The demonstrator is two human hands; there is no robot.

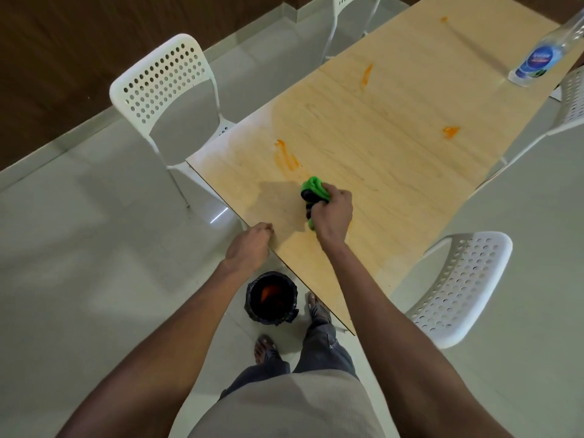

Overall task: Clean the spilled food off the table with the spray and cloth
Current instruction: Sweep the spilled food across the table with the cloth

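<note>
My right hand (333, 213) grips a bunched green cloth (313, 188) and holds it against the light wooden table (395, 172) near its front edge. An orange food smear (287, 155) lies just beyond the cloth. More orange smears sit farther along the table, one in the middle (367, 74), one at the right (450, 131) and a small one at the far end (444, 19). My left hand (249, 246) rests at the table's near corner edge with its fingers curled, holding nothing that I can see. A clear bottle with a blue label (543, 56) stands at the far right of the table.
A small bin with a black liner (271, 298) stands on the floor under the table's near corner, with orange waste inside. White perforated chairs stand around the table, at the left (164, 86), the right front (458, 286), the right (568, 105) and the back (350, 14).
</note>
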